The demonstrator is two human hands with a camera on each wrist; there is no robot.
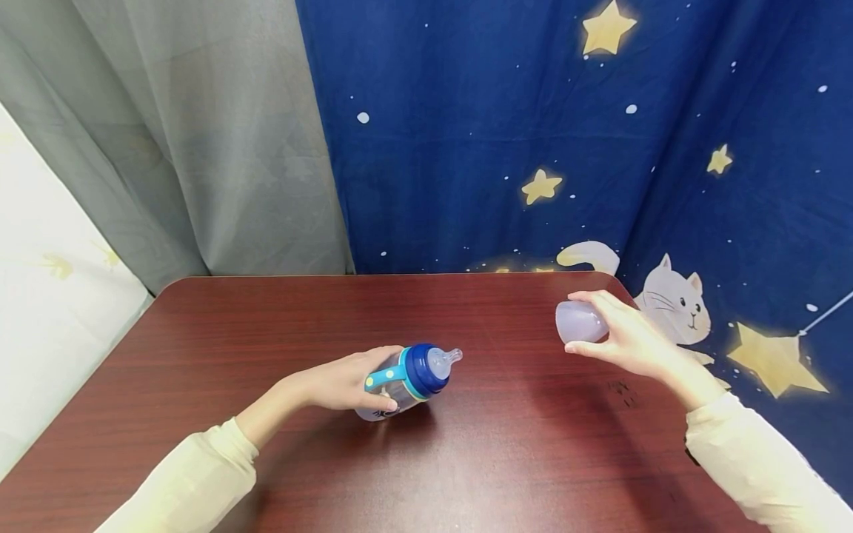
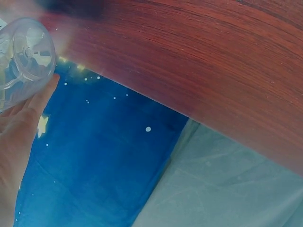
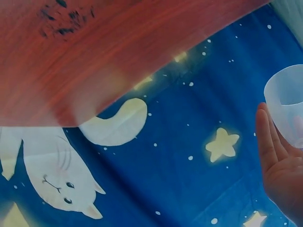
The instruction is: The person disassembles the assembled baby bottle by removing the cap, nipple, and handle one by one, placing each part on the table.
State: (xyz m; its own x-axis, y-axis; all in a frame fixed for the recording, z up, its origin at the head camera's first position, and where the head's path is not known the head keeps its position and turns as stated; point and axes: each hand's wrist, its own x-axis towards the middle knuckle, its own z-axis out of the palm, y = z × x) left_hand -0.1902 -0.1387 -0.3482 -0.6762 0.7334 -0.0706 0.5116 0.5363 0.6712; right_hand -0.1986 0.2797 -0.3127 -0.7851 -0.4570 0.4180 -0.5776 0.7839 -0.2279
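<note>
1. bottle (image 1: 424,375): located over the middle of the table (image 1: 493,474), tilted, teat (image 1: 443,363) pointing to the right. i cannot tell from my station whether its base touches the surface.
2. bottle parts: clear body, dark blue collar, light blue ring below the collar, and a light blue handle (image 1: 385,378) with pale dots.
3. left hand (image 1: 343,383): grips the bottle body, thumb on the near side, fingers round the far side. my left wrist view shows the clear base (image 2: 29,54) at the frame edge, with part of the hand below it.
4. right hand (image 1: 623,333): holds the cap (image 1: 577,323) between thumb and fingers, which are curled about its sides.
5. cap: pale, translucent, cup-shaped; held above the right part of the table, well apart from the bottle. my right wrist view shows it only in part.
6. surroundings: i read dark marks (image 1: 623,394) on the table near the right forearm, a grey curtain (image 1: 246,141) behind at left, and a blue curtain (image 1: 453,170) with stars and a white cat (image 1: 676,307) behind at right.
</note>
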